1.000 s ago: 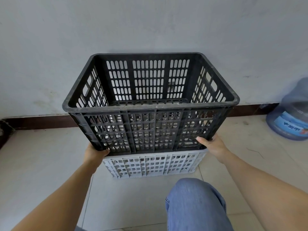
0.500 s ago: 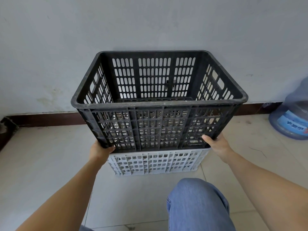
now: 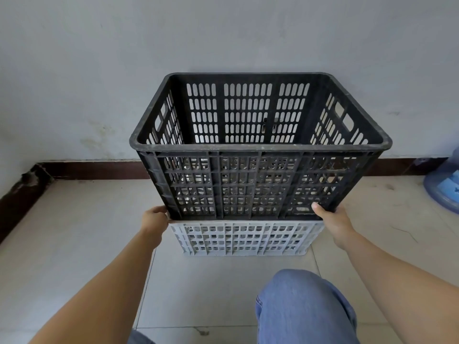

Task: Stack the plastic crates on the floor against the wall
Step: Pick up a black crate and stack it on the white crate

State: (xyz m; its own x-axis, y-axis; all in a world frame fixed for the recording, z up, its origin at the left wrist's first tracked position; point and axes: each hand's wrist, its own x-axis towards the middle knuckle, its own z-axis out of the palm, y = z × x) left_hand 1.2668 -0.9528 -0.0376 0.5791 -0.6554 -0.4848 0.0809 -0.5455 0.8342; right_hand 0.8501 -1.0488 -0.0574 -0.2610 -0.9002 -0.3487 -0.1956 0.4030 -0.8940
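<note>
Gripping low on the black crate [image 3: 258, 184] with both hands. Thumb [image 3: 317, 207] of the right hand [image 3: 334, 220] laid on the front face at the lower right corner, other fingers wrapped round the side, out of sight. Same with the left hand [image 3: 155, 219]: curled round the lower left corner, fingertips hidden behind the plastic, so exact hold hard to tell.

Holding it upright in the centre of the frame, bottom edge meeting the rim of the grey crate [image 3: 246, 238] directly beneath. Probably seated or nearly so; cannot confirm from this angle. Grey crate down on the floor [image 3: 74, 232], lower centre, far side close to the wall [image 3: 99, 70] and skirting [image 3: 99, 167]; contact with the wall not visible.

Judging by layout: bottom one placed, second on top or about to settle. Left to do: let go, check alignment, maybe push the stack back flush. No other crates in view.

Also there: water jug [image 3: 444, 187] at right edge, knee [image 3: 305, 306] in jeans at bottom.
</note>
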